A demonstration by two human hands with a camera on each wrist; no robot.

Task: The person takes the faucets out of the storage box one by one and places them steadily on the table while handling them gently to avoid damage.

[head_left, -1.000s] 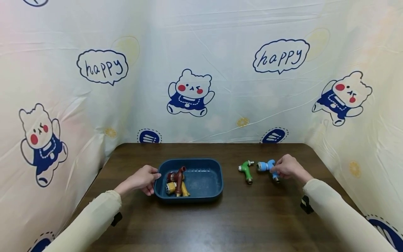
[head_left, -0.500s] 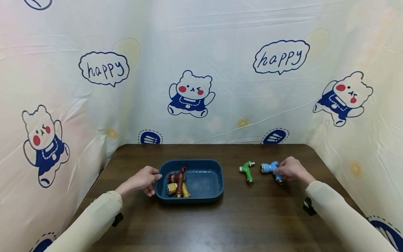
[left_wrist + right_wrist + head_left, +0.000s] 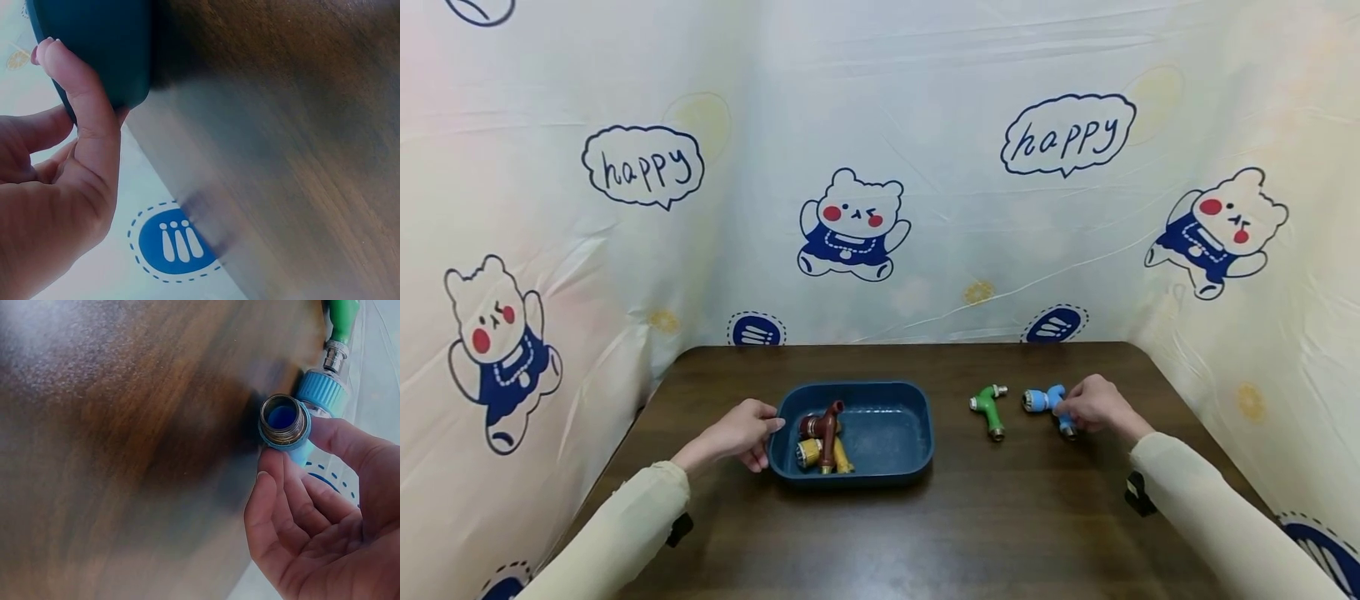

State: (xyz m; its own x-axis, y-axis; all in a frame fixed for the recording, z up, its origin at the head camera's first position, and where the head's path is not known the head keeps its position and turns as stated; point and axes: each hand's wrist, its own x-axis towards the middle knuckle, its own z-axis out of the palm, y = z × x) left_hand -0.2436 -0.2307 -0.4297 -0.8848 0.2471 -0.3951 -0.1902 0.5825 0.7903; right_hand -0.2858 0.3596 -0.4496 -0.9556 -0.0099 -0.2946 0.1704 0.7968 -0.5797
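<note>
My left hand (image 3: 741,432) grips the left rim of a dark blue plastic basin (image 3: 886,437) on the table. The left wrist view shows its thumb and fingers on either side of the basin's wall (image 3: 115,53). Inside, at the left, a dark red tap (image 3: 828,435) lies against a yellow tap (image 3: 809,452). On the right, my right hand (image 3: 1097,404) pinches a light blue tap (image 3: 1037,401) between thumb and fingers. Its threaded metal end (image 3: 284,432) faces the right wrist camera. A green tap (image 3: 989,410) lies just left of the blue one.
The brown wooden table (image 3: 880,542) has its far edge close to a printed cloth backdrop (image 3: 955,208). More cloth hangs at both sides. The basin stands left of the table's middle, with bare wood between it and the green tap.
The blue tap and my right hand have shifted slightly to the right, away from the green tap. My left hand stays on the basin, and the other taps lie as before.
</note>
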